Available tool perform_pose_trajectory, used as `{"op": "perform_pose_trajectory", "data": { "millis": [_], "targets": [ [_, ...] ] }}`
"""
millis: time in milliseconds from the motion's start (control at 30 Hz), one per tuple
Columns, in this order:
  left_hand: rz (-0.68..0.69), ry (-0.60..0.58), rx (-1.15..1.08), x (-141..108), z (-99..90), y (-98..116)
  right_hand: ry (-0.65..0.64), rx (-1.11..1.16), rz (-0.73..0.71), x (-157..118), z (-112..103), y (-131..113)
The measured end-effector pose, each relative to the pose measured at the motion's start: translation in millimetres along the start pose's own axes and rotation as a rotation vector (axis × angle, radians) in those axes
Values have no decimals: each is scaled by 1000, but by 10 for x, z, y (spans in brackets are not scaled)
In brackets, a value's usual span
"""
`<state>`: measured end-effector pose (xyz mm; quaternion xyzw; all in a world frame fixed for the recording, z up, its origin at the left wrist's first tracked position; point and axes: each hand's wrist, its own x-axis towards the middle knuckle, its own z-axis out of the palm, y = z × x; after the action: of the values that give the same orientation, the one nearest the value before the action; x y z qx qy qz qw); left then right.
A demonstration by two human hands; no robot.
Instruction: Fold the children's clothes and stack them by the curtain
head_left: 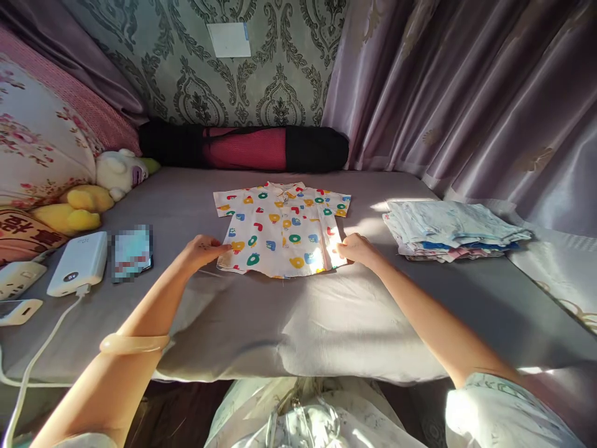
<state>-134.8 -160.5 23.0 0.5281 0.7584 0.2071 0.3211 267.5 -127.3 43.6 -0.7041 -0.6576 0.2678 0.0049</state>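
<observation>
A small white short-sleeved shirt with a colourful letter-like print lies spread flat on the grey sheet, its collar away from me. My left hand pinches the shirt's side edge near the lower left corner. At the lower right side, my right hand has its fingers closed on the opposite edge. Sunlight falls across the right part of the shirt. To the right of my right hand sits a stack of folded clothes, pale printed cloth on top.
At left lie a white power bank with a cable, a socket strip and a blurred-out item. Plush toys lean by a floral pillow. A black and red roll lies along the wall, beside purple curtains.
</observation>
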Motion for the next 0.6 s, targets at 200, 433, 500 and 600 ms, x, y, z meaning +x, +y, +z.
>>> {"op": "perform_pose_trajectory", "data": {
  "millis": [200,433,500,600],
  "targets": [
    [-33,17,-67,-163,-53,55,0,1,-48,-63,-26,68],
    [-63,2,-61,-138,-140,-30,-61,38,-20,21,-50,185],
    [-31,-21,-7,-106,-168,-66,-76,-1,-44,37,-84,202],
    [64,-1,123,-19,-213,-64,-73,-163,-42,49,-175,147]
  ]
}}
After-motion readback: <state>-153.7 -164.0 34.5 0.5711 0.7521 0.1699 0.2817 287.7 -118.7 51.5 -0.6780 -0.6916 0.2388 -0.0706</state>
